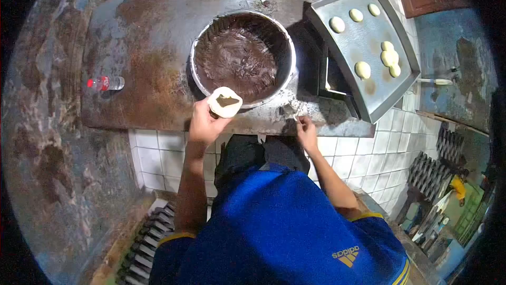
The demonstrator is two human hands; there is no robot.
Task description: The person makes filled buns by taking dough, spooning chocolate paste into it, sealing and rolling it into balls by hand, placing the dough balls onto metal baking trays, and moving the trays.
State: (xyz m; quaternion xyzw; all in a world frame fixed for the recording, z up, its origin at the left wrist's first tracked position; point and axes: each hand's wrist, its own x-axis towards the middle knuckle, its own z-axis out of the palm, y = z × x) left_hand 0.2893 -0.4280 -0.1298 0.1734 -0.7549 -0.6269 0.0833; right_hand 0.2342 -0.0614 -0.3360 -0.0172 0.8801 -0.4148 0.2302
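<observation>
Here, the left grip (206, 125), half-curled, cradles dough (224, 111) with dark filling (227, 101) at seven o'clock of the bowl (291, 62); the right grip (305, 127), nearly pinched together, holds a small tool (289, 110) toward five o'clock.

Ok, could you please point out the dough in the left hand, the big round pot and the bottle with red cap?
Held dough (226, 112): head view, on its pale lower part.
Big round pot (291, 63): head view, on the right side of its rim.
Bottle (108, 83): head view, on its middle.
</observation>
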